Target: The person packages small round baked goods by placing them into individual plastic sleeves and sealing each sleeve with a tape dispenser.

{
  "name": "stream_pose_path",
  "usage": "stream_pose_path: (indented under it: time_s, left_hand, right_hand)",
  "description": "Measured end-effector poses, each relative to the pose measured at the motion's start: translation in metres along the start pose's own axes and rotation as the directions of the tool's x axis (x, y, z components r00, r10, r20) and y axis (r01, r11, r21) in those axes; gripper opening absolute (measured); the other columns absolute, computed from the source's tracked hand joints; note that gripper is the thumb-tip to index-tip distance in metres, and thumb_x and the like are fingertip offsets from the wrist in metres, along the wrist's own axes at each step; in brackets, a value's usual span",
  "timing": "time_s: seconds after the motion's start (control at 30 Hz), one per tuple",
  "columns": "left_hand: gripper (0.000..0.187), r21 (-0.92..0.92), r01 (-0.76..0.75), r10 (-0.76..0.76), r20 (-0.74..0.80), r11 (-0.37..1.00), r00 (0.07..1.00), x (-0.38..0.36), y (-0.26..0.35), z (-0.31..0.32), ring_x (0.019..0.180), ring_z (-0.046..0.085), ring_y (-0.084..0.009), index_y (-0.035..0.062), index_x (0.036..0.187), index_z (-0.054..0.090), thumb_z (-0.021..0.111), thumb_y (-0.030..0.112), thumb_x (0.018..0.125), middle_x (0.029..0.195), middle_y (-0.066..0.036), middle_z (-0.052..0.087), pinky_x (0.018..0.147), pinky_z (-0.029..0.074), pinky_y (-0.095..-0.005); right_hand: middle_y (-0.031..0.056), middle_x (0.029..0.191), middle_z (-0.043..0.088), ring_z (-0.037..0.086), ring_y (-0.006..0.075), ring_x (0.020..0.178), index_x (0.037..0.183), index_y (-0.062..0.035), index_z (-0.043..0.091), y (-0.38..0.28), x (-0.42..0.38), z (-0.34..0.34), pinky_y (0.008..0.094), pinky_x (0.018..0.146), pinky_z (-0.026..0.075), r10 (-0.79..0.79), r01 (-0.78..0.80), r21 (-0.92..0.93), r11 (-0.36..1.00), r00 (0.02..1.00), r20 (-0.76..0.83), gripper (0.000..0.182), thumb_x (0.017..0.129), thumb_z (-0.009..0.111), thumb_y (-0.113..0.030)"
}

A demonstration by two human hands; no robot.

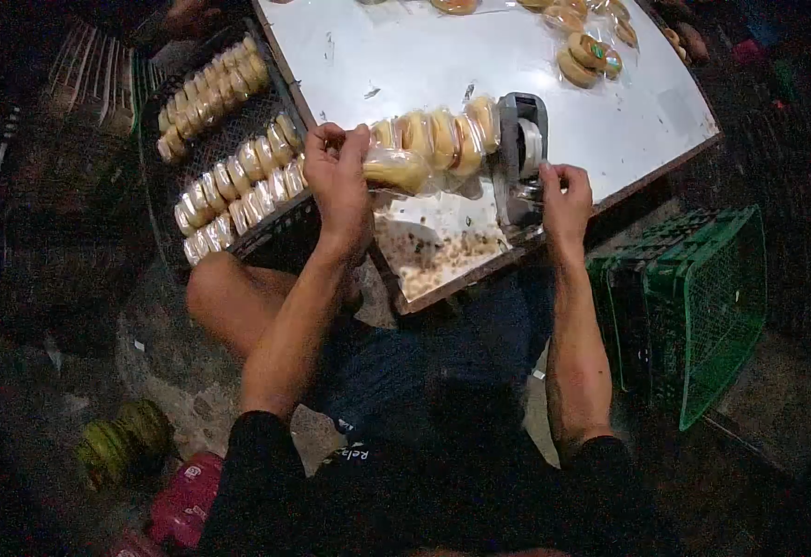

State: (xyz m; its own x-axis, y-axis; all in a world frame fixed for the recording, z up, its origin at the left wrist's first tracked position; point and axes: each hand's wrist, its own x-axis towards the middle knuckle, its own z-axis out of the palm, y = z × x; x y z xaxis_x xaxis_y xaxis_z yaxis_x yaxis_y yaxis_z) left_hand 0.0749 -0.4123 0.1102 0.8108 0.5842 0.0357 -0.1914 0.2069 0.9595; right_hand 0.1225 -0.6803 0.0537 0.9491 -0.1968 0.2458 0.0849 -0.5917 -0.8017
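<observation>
My left hand (338, 181) is closed on the left end of a clear bag of buns (396, 172), pinching the plastic between thumb and fingers. Behind that bag stands a row of wrapped pale buns (444, 139) with brownish filling showing between them. A grey tape dispenser (519, 209) with a white roll sits at the right end of this row, on the white table (405, 56). Beside the dispenser's near right side, my right hand (568, 200) is closed in a pinch. What its fingertips hold is too small to make out.
At the left, a dark crate (285, 223) holds rows of wrapped buns. More bagged buns (582, 60) lie at the table's far side. A green crate (721, 316) stands at the right. Crumbs dot the near corner. Parts of other people show at the upper edges.
</observation>
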Motion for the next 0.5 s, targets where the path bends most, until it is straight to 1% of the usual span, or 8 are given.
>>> stream_pose_path:
  time_s: [0.2, 0.3, 0.33, 0.37, 0.4, 0.43, 0.47, 0.5]
  left_hand:
    - [0.019, -0.037, 0.083, -0.084, -0.022, 0.996, 0.996, 0.008, -0.002, -0.003, 0.071, 0.049, -0.0082, 0.0027, 0.095, 0.046, 0.062, 0.007, 0.086, 0.081, -0.003, 0.052, 0.062, 0.042, -0.0218]
    - [0.019, -0.022, 0.131, -0.131, -0.001, 0.991, 0.991, 0.004, 0.008, 0.002, 0.073, 0.050, -0.0087, 0.0020, 0.095, 0.047, 0.062, 0.009, 0.087, 0.082, -0.003, 0.052, 0.063, 0.042, -0.0223]
    - [0.019, 0.047, 0.132, -0.133, 0.027, 0.990, 0.991, -0.002, 0.007, 0.006, 0.073, 0.049, -0.0085, 0.0019, 0.095, 0.047, 0.063, 0.010, 0.087, 0.083, -0.003, 0.052, 0.063, 0.042, -0.0222]
    - [0.019, 0.110, 0.112, -0.119, 0.059, 0.988, 0.991, -0.007, 0.008, 0.012, 0.073, 0.049, -0.0084, 0.0019, 0.094, 0.047, 0.063, 0.010, 0.087, 0.083, -0.003, 0.052, 0.063, 0.042, -0.0220]
    - [0.019, 0.167, 0.074, -0.089, 0.087, 0.983, 0.992, -0.007, 0.009, 0.018, 0.073, 0.049, -0.0082, 0.0019, 0.094, 0.048, 0.063, 0.010, 0.087, 0.083, -0.003, 0.052, 0.063, 0.041, -0.0219]
    - [0.019, 0.142, 0.014, -0.026, 0.086, 0.990, 0.996, -0.010, 0.004, 0.020, 0.073, 0.047, -0.0076, 0.0017, 0.092, 0.048, 0.064, 0.011, 0.086, 0.082, -0.003, 0.051, 0.064, 0.040, -0.0213]
    - [0.019, 0.136, 0.004, -0.014, 0.069, 0.991, 0.997, -0.014, 0.005, 0.021, 0.074, 0.047, -0.0073, 0.0014, 0.092, 0.048, 0.063, 0.009, 0.086, 0.083, -0.002, 0.049, 0.065, 0.040, -0.0208]
    - [0.018, 0.115, -0.008, 0.000, 0.069, 0.993, 0.998, -0.015, 0.003, 0.021, 0.074, 0.047, -0.0076, 0.0013, 0.093, 0.048, 0.063, 0.009, 0.086, 0.083, -0.002, 0.049, 0.066, 0.040, -0.0209]
  right_hand:
    - [0.0136, 0.086, 0.057, 0.055, 0.0266, 0.086, 0.081, 0.0036, 0.062, -0.009, -0.026, -0.032, 0.0365, 0.078, 0.044, -0.034, 0.034, -0.001, 0.999, 0.999, 0.034, 0.028, 0.084, 0.066, -0.024]
    - [0.0113, 0.085, 0.060, 0.055, 0.0241, 0.083, 0.081, 0.0037, 0.063, 0.043, -0.083, -0.037, 0.0375, 0.075, 0.044, 0.230, -0.241, 0.071, 0.968, 0.964, 0.132, 0.028, 0.085, 0.065, -0.024]
    - [0.0111, 0.089, 0.063, 0.056, 0.0217, 0.080, 0.087, 0.0026, 0.064, 0.019, -0.087, -0.028, 0.0354, 0.075, 0.045, 0.485, -0.566, 0.221, 0.795, 0.810, 0.330, 0.027, 0.086, 0.064, -0.024]
    - [0.0051, 0.090, 0.063, 0.055, 0.0113, 0.079, 0.096, 0.0025, 0.065, 0.003, -0.090, -0.016, 0.0271, 0.072, 0.044, 0.442, -0.537, 0.152, 0.830, 0.799, 0.409, 0.026, 0.089, 0.059, -0.021]
    - [0.0043, 0.087, 0.062, 0.053, 0.0118, 0.082, 0.088, 0.0023, 0.064, -0.007, -0.098, 0.003, 0.0279, 0.076, 0.043, 0.278, -0.385, 0.161, 0.909, 0.846, 0.456, 0.022, 0.087, 0.061, -0.020]
    - [0.0060, 0.091, 0.059, 0.052, 0.0131, 0.087, 0.080, 0.0014, 0.061, -0.072, -0.098, 0.007, 0.0278, 0.079, 0.042, 0.097, -0.225, 0.280, 0.934, 0.909, 0.405, 0.020, 0.087, 0.062, -0.017]
    - [0.0119, 0.101, 0.056, 0.052, 0.0259, 0.100, 0.085, -0.0014, 0.061, -0.112, -0.098, 0.009, 0.0365, 0.092, 0.039, -0.119, 0.005, 0.317, 0.948, 0.933, 0.341, 0.014, 0.084, 0.065, -0.015]
    - [0.0141, 0.107, 0.053, 0.048, 0.0283, 0.107, 0.085, -0.0023, 0.061, -0.148, -0.092, 0.010, 0.0376, 0.096, 0.036, -0.161, 0.018, 0.406, 0.914, 0.934, 0.319, 0.011, 0.083, 0.065, -0.012]
